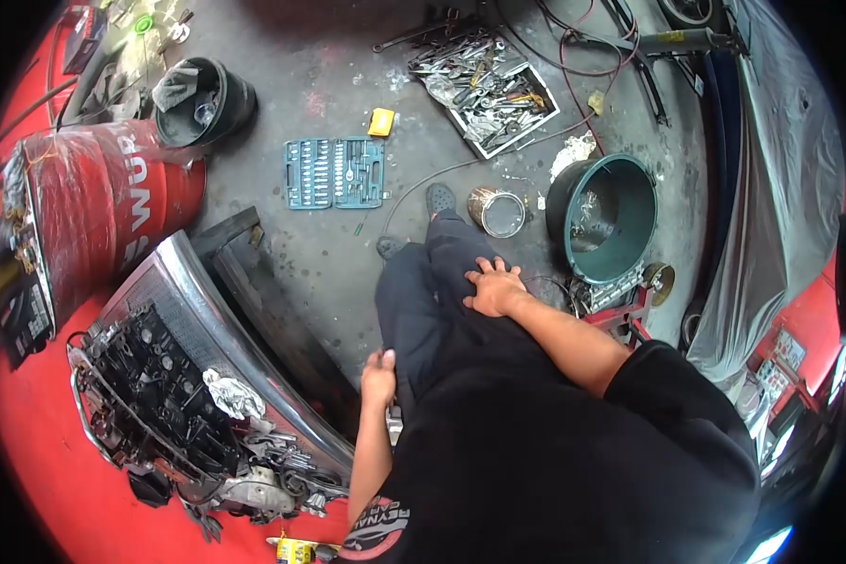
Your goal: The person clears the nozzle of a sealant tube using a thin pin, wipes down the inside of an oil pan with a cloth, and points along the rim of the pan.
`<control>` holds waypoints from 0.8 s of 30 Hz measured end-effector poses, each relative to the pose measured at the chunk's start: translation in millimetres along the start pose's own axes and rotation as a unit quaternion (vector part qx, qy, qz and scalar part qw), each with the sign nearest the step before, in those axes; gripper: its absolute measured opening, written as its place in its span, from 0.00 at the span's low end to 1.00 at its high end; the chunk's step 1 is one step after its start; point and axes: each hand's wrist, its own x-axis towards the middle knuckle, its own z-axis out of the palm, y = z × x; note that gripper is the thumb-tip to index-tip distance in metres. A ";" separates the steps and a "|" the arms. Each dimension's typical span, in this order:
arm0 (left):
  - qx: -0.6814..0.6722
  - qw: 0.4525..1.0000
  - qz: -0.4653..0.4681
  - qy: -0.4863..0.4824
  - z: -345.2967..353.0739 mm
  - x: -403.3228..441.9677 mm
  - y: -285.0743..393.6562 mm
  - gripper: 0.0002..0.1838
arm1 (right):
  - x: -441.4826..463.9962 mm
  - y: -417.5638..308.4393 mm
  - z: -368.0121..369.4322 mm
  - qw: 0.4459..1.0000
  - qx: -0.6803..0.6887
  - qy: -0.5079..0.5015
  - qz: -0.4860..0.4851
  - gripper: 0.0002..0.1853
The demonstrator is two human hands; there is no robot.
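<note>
Fingers spread, my right hand [495, 289] lies on the thigh of my dark trousers [454, 258]. Beside the other leg hangs my left hand [378, 379], foreshortened; its thumb and a fingertip show apart, and nothing is seen in it. To its left is a metal workbench edge [254, 338] with dark engine parts [160, 376] and a crumpled rag [235, 393]. On the floor ahead lie an open socket set [334, 174] and a yellow box [381, 122]. An open can [504, 214] stands near my shoe [440, 198].
A tray of wrenches [498, 99] sits at the far right, with hoses [620, 56] beyond. A large green tub [602, 221] stands right, near an engine part [606, 296]. Left are a red drum [127, 197] and a dark bucket [211, 103]. Grey sheeting [780, 188] hangs at right.
</note>
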 end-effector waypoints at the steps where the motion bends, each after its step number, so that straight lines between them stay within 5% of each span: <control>1: 0.053 0.998 -0.014 -0.019 9.0 11.7 16.7 0.34 | 0.1 5.4 -3.4 0.998 0.042 0.055 -0.003 0.33; 2: 0.107 0.993 -0.026 -0.039 15.7 22.3 26.2 0.37 | 3.6 10.2 -6.7 0.997 0.046 0.059 0.001 0.33; 5: 0.148 0.984 -0.081 -0.061 29.7 66.1 32.2 0.43 | 40.1 32.7 -24.0 0.928 0.226 0.295 -0.016 0.28; 8: 0.143 0.980 -0.115 -0.076 37.5 96.5 59.1 0.45 | 118.7 68.1 -46.8 0.847 0.403 0.347 -0.003 0.27; 10: 0.128 0.986 -0.077 -0.070 64.0 124.0 64.9 0.48 | 177.2 82.7 -68.4 0.852 0.390 0.349 0.026 0.28; 14: 0.198 0.970 -0.144 0.010 105.9 151.5 120.5 0.50 | 321.5 117.6 -97.4 0.876 0.370 0.304 0.054 0.29; 18: 0.234 0.957 -0.167 0.025 130.1 178.4 138.5 0.48 | 466.3 175.2 -98.3 0.925 0.163 0.328 0.100 0.23; 22: 0.254 0.958 -0.120 0.050 145.7 188.1 140.2 0.47 | 536.4 223.1 -129.3 0.880 -0.088 0.467 0.020 0.20; 24: 0.272 0.955 -0.111 0.048 148.1 190.0 142.5 0.47 | 553.2 272.1 -124.2 0.958 0.019 0.275 0.085 0.19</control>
